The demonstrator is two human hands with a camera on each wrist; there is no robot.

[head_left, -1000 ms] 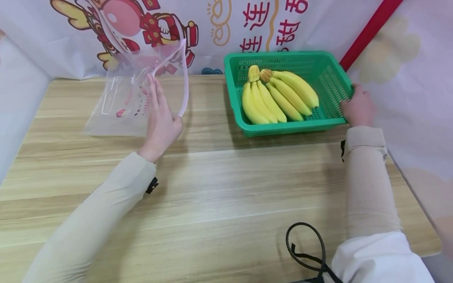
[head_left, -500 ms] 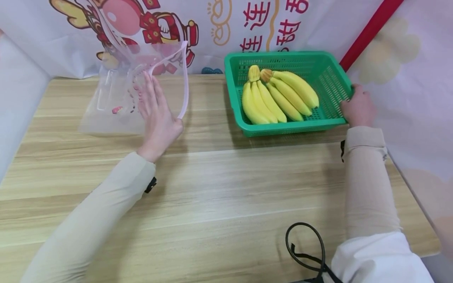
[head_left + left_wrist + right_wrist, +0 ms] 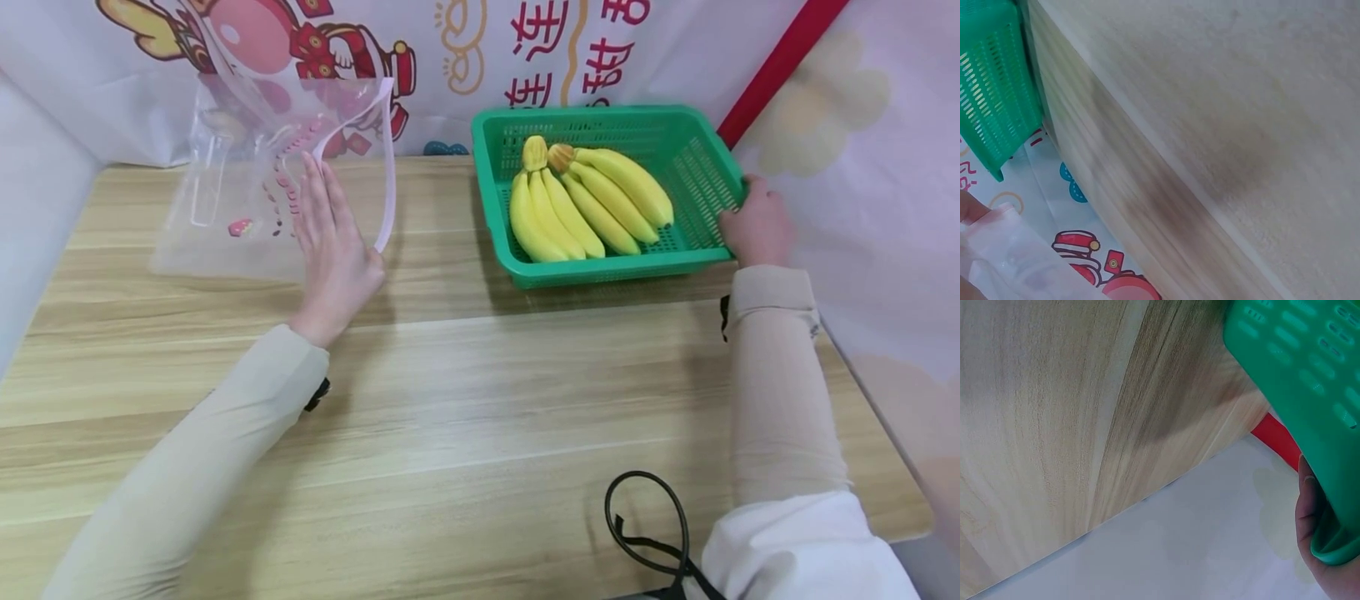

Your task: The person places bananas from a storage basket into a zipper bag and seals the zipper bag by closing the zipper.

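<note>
The fingers (image 3: 319,196) of the left hand (image 3: 337,254), left of centre in the frame, are straight and close together, lying against a clear plastic bag (image 3: 251,196) with pink print; the bag's pale pink edge runs from the fingertips up and round to the thumb, and its mouth stands parted. The fingers of the right hand (image 3: 759,227), at the right of the frame, are clamped on the right rim of a green perforated plastic basket (image 3: 615,269). In the basket, right of centre, lie a left banana bunch (image 3: 553,218) and a right banana bunch (image 3: 617,198), stems side by side. A looped black cable (image 3: 686,533) shows at the lower right of the wood-grain bench (image 3: 480,400). Behind, across the top, hangs a white printed backdrop (image 3: 491,87), a red strip (image 3: 780,71) slanting at upper right.
</note>
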